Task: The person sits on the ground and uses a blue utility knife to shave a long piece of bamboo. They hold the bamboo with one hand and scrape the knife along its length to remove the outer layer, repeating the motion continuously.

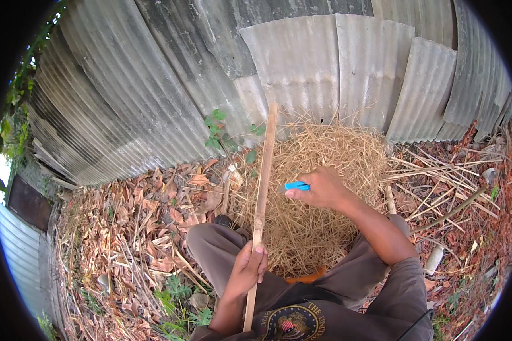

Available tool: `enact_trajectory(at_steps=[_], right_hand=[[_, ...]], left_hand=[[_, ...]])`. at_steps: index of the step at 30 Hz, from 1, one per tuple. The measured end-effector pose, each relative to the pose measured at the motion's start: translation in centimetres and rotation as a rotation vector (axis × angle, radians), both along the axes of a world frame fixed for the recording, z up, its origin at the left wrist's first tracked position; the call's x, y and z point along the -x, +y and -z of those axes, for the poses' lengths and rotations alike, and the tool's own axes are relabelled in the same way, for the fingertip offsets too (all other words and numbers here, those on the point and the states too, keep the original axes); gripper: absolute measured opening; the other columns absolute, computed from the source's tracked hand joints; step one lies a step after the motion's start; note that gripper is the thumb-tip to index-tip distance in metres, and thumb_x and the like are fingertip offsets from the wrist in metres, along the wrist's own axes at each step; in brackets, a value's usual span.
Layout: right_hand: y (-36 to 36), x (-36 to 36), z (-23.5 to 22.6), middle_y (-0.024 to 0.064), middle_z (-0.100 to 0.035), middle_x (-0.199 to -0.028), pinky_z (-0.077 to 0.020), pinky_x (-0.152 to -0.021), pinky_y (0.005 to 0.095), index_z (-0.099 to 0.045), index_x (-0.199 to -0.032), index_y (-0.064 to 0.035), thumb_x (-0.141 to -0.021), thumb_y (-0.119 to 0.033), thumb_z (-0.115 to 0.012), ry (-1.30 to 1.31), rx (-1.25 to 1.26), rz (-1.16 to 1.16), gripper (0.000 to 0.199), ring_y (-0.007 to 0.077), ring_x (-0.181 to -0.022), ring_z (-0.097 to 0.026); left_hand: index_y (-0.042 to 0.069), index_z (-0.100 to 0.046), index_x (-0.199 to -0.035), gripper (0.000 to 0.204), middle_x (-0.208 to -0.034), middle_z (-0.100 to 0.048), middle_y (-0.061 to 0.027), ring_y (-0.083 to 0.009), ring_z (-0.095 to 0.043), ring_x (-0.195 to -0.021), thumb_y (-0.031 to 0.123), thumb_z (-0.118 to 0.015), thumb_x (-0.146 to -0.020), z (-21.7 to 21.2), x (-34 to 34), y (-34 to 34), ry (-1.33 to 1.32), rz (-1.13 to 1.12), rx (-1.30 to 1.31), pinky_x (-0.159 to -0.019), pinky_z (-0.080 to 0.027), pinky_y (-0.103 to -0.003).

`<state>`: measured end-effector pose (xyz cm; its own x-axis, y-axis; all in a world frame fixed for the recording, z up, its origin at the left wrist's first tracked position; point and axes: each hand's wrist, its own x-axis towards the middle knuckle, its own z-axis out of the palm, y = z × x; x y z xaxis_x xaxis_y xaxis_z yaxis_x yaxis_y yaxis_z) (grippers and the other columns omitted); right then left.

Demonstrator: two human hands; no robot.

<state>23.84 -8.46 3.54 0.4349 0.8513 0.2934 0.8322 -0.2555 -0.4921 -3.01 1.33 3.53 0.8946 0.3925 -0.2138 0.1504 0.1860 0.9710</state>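
Observation:
My left hand (249,262) is closed round the lower part of a long, flat bamboo strip (265,165). The strip stands out away from me, its lower end against my shirt and its far end near the metal fence. In my right hand (324,188) is a blue utility knife (297,186), gripped with its short grey blade pointing left. That blade is just right of the strip's middle; whether the two touch I cannot tell. Beneath the right hand lies a heap of thin straw-coloured shavings (316,227), between my bent knees.
A corrugated metal fence (148,102) runs across the far side. Dry brown leaves (136,221) cover the ground at left. Loose thin sticks (438,182) lie at right, near a pale cylinder (434,260). Green plants (214,129) grow by the fence.

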Motion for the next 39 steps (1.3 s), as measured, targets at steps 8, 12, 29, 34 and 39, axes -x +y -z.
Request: enact_trajectory(at_steps=[8,12,29,34,39], right_hand=[[2.0,2.6,1.3,0.0066,-0.049,-0.043,-0.0404,-0.04,0.0365,-0.059,-0.056,-0.0111,-0.072,-0.077,-0.057,-0.312,-0.096,-0.149,0.068,0.0255,-0.04,-0.055],[4.5,1.8,2.6,0.0052,-0.047,-0.041,-0.0384,-0.038,0.035,-0.056,-0.053,-0.011,-0.069,-0.082,-0.054,-0.412,-0.256,-0.168,0.072,0.0236,-0.038,-0.053],[-0.7,-18.7,4.2,0.0116,-0.062,-0.063,-0.0498,-0.057,0.041,-0.067,-0.073,-0.006,-0.088,-0.078,-0.022,0.156,0.164,0.808,0.086,0.0242,-0.063,-0.064],[-3.7,-19.1,6.5,0.0282,-0.065,-0.08,-0.0486,-0.076,0.0515,-0.067,-0.077,0.0035,-0.086,-0.079,-0.028,0.106,-0.042,0.915,0.092,0.0422,-0.079,-0.065],[-1.4,-12.0,1.8,0.0158,-0.058,-0.056,-0.0481,-0.057,0.0465,-0.061,-0.061,-0.0027,-0.085,-0.08,-0.03,0.234,0.039,0.524,0.087,0.0324,-0.062,-0.063]], left_hand=[[0.008,-0.04,-0.094,0.025,-0.06,-0.04,0.0025,-0.0047,-0.035,-0.044,0.03,-0.036,-0.105,-1.0,-0.4,-1.0,0.051,0.005,-0.095,-0.04,-0.032,-0.019],[0.008,-0.039,-0.093,0.023,-0.06,-0.04,0.0027,-0.0045,-0.035,-0.045,0.028,-0.036,-0.105,-1.0,-0.4,-0.8,0.03,-0.057,-0.122,-0.04,-0.031,-0.02],[0.009,-0.041,-0.095,0.028,-0.062,-0.035,0.0039,-0.0054,-0.032,-0.052,0.034,-0.034,-0.105,-1.2,2.6,-2.5,0.163,0.444,0.232,-0.046,-0.026,-0.02],[0.009,-0.041,-0.092,0.03,-0.059,-0.038,0.0013,-0.0069,-0.03,-0.041,0.034,-0.032,-0.105,2.4,0.8,1.6,0.118,0.135,0.004,-0.038,-0.031,-0.022],[0.01,-0.042,-0.091,0.029,-0.059,-0.036,0.0011,-0.0071,-0.03,-0.041,0.035,-0.035,-0.105,1.8,-2.7,3.5,-0.037,0.092,0.244,-0.041,-0.028,-0.022]])
